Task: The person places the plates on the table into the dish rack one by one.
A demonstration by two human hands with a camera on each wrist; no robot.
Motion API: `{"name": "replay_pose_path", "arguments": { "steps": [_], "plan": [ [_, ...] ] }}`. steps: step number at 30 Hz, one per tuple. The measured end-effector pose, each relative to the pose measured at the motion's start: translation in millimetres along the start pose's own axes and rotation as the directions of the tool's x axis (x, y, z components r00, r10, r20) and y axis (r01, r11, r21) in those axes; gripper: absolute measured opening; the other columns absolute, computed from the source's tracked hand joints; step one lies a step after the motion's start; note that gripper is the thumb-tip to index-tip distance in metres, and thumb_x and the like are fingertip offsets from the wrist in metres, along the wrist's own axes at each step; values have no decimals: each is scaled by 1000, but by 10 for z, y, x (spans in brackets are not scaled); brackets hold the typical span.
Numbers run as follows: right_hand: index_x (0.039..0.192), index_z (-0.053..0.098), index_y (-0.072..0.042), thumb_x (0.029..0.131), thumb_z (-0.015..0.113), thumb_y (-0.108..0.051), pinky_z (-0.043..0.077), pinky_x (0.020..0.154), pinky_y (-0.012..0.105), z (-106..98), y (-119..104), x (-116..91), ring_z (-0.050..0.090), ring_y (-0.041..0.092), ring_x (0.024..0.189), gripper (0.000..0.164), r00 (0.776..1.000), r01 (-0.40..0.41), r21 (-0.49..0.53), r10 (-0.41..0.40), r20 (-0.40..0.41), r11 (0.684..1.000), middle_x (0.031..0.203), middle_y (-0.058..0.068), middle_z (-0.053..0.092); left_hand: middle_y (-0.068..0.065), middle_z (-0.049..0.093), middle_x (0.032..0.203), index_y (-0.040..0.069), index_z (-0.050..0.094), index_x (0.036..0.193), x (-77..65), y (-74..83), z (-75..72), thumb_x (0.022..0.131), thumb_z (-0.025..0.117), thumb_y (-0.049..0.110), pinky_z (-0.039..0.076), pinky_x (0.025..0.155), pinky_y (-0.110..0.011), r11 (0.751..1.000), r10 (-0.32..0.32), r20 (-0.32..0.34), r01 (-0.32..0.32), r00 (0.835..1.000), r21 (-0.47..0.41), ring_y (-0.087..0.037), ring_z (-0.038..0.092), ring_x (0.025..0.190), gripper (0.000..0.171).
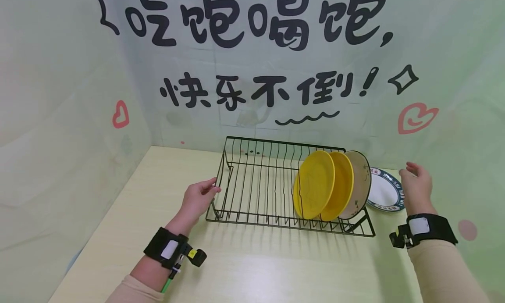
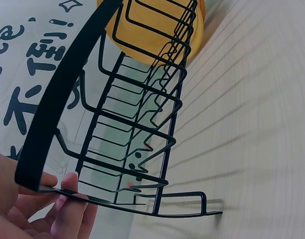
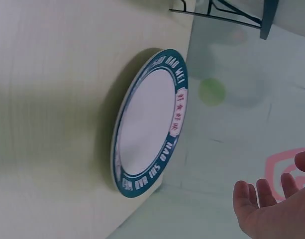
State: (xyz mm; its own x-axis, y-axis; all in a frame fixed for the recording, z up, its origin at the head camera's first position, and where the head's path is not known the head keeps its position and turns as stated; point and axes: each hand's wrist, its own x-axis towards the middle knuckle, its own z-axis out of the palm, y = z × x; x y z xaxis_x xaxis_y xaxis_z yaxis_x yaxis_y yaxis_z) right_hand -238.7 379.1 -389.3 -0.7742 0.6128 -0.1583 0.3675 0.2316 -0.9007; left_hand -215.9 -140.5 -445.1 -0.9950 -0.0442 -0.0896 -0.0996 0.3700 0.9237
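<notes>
My left hand (image 1: 198, 200) grips the left end of a black wire dish rack (image 1: 252, 224). In the left wrist view its fingers pinch the thin lower bar beside the rack's flat black end frame (image 2: 57, 94). Yellow plates (image 1: 317, 184) and a pale plate with a dark rim and small printed pattern (image 1: 362, 180) stand on edge in the rack's right part. To the right, my right hand (image 1: 418, 187) is held in the air with relaxed fingers and nothing in it. Nearest to it is a white plate with a blue lettered rim (image 3: 147, 119), lying on the table.
The pale wooden table (image 1: 252, 268) stretches in front of the rack and to its left. Behind it hangs a light green sheet (image 1: 189, 127) with black lettering and red hearts, close to the rack's back. The sheet continues along both sides.
</notes>
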Motion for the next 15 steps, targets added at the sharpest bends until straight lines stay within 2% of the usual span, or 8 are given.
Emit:
{"name": "replay_pose_path", "arguments": {
  "steps": [5,9,12,15],
  "plan": [
    [150,26,-12,94,41,-24,27,113,39,-34,211,51,26,28,138,59,998,-53,-17,53,-18,998,155,11,23,-13,66,114,11,49,139,-3,15,-5,96,55,13,31,51,-23,1000,-9,-1,9,1000,-5,-28,58,97,44],
    [151,22,-7,94,39,-24,25,113,42,-54,382,102,24,32,139,62,996,-84,-41,84,5,996,156,16,19,-13,66,114,12,48,139,4,16,-9,96,55,12,31,51,-22,1000,-16,1,16,1000,-15,-29,58,99,44],
    [151,18,-5,95,38,-25,23,114,45,-63,504,151,21,35,141,63,993,-111,-54,113,30,992,157,18,15,-12,66,113,12,48,139,8,8,-10,96,54,12,38,58,-21,1000,-22,5,23,1000,-21,-29,58,104,44],
    [151,13,-4,95,38,-27,22,114,48,-63,612,196,18,37,142,66,989,-134,-71,138,57,988,157,21,11,-12,66,113,12,47,140,9,-10,-15,96,54,12,46,71,-23,999,-27,7,28,1000,-26,-29,59,107,44]
  ]
}}
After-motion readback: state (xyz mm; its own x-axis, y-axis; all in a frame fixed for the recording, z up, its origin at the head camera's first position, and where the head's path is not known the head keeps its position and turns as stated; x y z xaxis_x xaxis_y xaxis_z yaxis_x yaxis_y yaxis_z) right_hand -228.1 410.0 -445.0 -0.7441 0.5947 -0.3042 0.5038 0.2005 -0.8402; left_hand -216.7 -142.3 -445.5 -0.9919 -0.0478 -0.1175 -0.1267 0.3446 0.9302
